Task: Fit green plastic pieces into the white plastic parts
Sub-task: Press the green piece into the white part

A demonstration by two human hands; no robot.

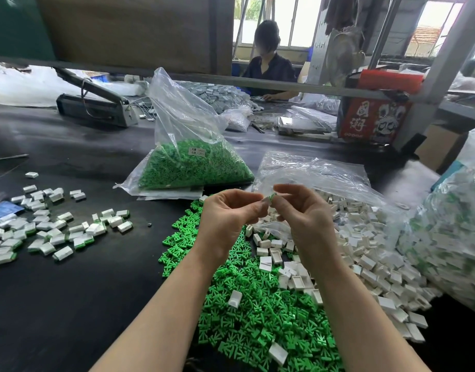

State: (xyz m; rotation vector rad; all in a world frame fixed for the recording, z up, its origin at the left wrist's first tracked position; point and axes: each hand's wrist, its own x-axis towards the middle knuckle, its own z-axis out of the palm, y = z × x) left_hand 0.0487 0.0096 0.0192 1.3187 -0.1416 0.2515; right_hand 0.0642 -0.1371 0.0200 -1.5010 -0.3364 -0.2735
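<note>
Above the piles, my left hand (228, 213) pinches a small white plastic part (266, 202) between thumb and fingertips. My right hand (300, 210) pinches a green plastic piece (272, 196) right at the top of that white part; the two touch. Below my hands lies a heap of loose green pieces (258, 304) on the black table. A pile of white parts (365, 259) spills from a clear bag to the right. Several assembled white-and-green parts (51, 232) lie scattered at the left.
A clear bag of green pieces (193, 162) stands behind my hands. A large bag of assembled parts (451, 232) fills the right edge. A heat sealer (97, 103) sits at the back left, a red box (373, 116) at the back right. Another person works across the table.
</note>
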